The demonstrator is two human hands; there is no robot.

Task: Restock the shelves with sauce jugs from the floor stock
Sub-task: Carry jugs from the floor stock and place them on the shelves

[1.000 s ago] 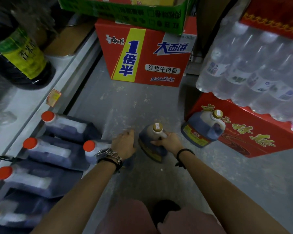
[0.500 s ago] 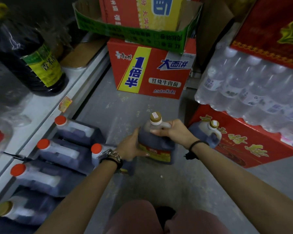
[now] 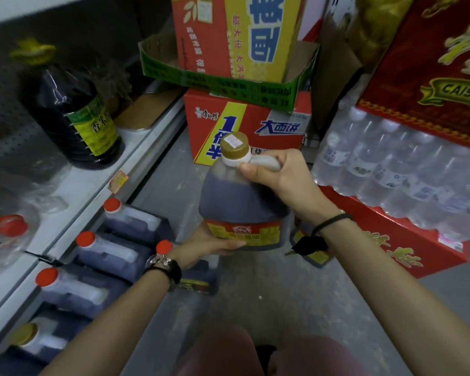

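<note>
**A:** Where is the shelf (image 3: 73, 202) from our fingers?

**B:** Off to their left. It's a flat white metal board with a dark bottle (image 3: 73, 115) standing on it. Under it, below and left of our left fingers, the red-capped jugs (image 3: 130, 221) lie on their sides.

**A:** And the sauce jug (image 3: 239, 202)?

**B:** Between our two hands, clear of the floor (image 3: 269, 294). It's upright, long axis vertical, cap on top.

**A:** How are we holding it?

**B:** Our right hand (image 3: 280, 175) is wrapped round the pale moulded handle (image 3: 266, 162), thumb pressed beside the neck. Our left hand (image 3: 204, 246) cups the bottom left corner, thumb laid along the lower edge of the label (image 3: 244, 233). Its fingers are under the base, so we cannot see them.

**A:** Which hand leads?

**B:** The left one is nearer the shelf. We judge the jug must go leftward and somewhat up from our fingers, kept upright.

**A:** How will it handle?

**B:** It's squat, translucent plastic with rounded shoulders, nearly full of dark sauce, so probably heavy and prone to slosh. The glossy yellow-and-red label may be slick under our thumb.

**A:** The smallest part?

**B:** The gold cap (image 3: 234, 145), just above our right thumb, with a small white sticker on it.
</note>
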